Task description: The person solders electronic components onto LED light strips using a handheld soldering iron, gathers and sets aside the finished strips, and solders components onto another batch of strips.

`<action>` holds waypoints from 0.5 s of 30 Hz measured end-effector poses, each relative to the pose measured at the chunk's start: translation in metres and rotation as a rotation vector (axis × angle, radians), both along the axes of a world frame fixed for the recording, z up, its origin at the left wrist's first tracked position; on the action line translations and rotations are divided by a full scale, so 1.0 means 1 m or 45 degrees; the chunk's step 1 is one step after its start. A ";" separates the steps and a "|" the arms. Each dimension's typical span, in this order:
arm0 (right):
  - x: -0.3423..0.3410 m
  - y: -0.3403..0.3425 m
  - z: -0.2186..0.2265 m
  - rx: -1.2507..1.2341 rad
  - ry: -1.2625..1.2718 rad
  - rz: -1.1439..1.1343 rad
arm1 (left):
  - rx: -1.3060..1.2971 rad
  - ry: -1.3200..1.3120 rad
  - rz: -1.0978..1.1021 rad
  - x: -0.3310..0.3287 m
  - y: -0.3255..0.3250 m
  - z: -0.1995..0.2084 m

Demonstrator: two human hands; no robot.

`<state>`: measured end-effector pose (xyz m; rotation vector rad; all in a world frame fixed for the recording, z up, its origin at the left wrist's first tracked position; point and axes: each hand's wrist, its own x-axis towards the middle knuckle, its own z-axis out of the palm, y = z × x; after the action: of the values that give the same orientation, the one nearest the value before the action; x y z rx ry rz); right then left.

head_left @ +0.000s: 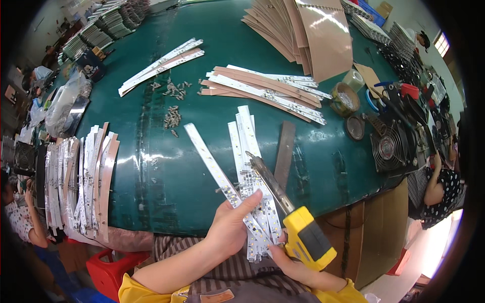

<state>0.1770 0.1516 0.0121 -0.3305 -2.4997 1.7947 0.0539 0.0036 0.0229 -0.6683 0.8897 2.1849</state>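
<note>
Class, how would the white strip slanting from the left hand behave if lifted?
The white strip seems stiff, jutting straight beyond the left hand. Narrow and flat, it is likely light. Its exposed components may be fragile.

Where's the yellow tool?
In the head view, the yellow tool is low, right of centre, in the right hand, beside the held white strips.

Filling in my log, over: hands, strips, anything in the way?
Left hand holding light strip. Right hand gripping soldering iron, tip over strip pile, contact unclear. Dark bar beside pile, partly behind iron.
</note>
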 end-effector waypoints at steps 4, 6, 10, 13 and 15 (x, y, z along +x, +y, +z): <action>0.008 -0.001 0.007 -0.384 -0.327 -0.040 | 0.049 -0.020 -0.025 -0.002 -0.001 -0.008; 0.009 0.003 0.015 0.068 -0.085 -0.046 | 0.017 -0.004 0.012 -0.002 -0.005 -0.006; -0.012 0.011 0.013 -0.379 0.297 -0.466 | -0.045 0.156 -0.084 -0.012 -0.024 0.008; -0.023 0.026 0.018 -0.406 0.383 -0.599 | -0.059 0.226 -0.107 -0.026 -0.043 0.027; -0.030 0.031 0.020 -0.454 0.394 -0.645 | -0.101 0.323 0.053 -0.043 -0.044 0.037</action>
<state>0.1471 0.1823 0.0317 -0.5850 -1.6935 1.8783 0.0105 -0.0407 0.0597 -0.4558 1.1050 2.3163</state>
